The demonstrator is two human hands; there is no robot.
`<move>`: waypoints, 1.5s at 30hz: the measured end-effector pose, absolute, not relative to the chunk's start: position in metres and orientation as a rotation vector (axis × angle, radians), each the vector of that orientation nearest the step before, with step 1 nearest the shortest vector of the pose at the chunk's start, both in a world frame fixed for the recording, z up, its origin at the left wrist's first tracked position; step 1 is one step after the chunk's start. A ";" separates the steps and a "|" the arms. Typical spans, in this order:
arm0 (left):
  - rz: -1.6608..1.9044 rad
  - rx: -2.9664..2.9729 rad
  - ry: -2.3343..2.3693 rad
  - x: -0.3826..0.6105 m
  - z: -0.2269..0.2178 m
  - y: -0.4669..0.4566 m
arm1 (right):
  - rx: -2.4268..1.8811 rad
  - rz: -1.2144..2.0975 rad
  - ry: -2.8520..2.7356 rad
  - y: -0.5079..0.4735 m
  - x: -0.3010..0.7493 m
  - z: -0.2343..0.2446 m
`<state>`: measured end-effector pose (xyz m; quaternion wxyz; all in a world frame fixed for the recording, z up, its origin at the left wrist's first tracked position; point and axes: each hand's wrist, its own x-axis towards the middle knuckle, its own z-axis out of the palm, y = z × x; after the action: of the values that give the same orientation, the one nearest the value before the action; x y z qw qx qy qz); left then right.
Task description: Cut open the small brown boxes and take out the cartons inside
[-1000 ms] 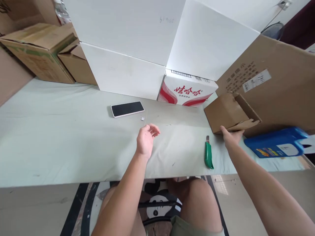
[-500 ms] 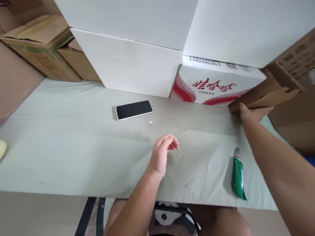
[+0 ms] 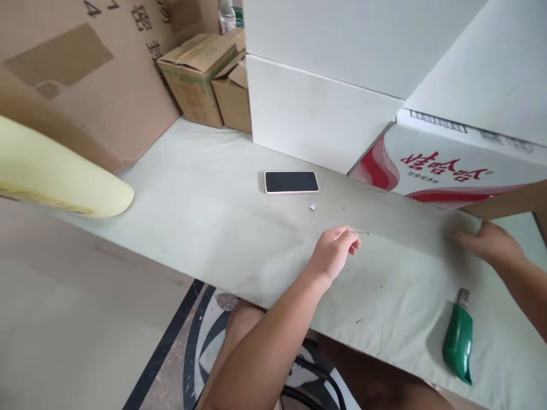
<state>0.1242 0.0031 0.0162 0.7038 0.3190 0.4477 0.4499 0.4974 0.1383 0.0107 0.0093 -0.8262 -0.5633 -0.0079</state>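
Note:
My left hand (image 3: 337, 247) hovers over the middle of the cloth-covered table (image 3: 222, 199), its fingers curled in and nothing visible in them. A thin dark thread (image 3: 363, 232) lies beside its fingertips. At the right, my right hand (image 3: 498, 245) is open just above the cloth, apart from the brown cardboard box (image 3: 521, 199) behind it. Nearer the front edge lies a green utility knife (image 3: 458, 341), its metal tip pointing away from me. A smartphone (image 3: 292, 182) with a dark screen rests beyond my left hand, with a small white piece (image 3: 313, 207) near it.
White cartons (image 3: 316, 114) stand along the back. One white carton with red lettering (image 3: 444, 165) is at the back right. Brown boxes (image 3: 192, 85) and a bottle (image 3: 227, 17) stand at the back left. A pale yellow roll (image 3: 64, 176) juts in from the left.
My view has swung left, bringing the yellow roll into sight. My right hand has come off the brown box at the right and now is over the cloth. My left hand stays curled.

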 end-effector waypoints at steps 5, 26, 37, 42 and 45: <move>1.125 0.612 0.921 0.096 0.021 -0.003 | -2.489 -0.067 -2.023 0.116 0.420 0.045; 1.636 0.009 0.774 -0.051 0.029 0.000 | -1.594 -0.386 -2.536 0.249 -0.113 0.071; 1.673 -0.086 0.738 -0.059 0.027 -0.001 | -1.700 -0.433 -2.607 0.252 -0.114 0.069; 1.671 -0.080 0.726 -0.048 0.032 0.003 | -1.567 -0.510 -2.654 0.235 -0.095 0.068; 1.693 -0.060 0.715 -0.041 0.031 0.005 | -1.413 -0.508 -2.695 0.217 -0.074 0.070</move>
<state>-0.0407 0.0054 0.0314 0.6065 -0.0259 0.3092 0.7320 -0.0741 0.2172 0.0700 0.0280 -0.4578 -0.8732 -0.1647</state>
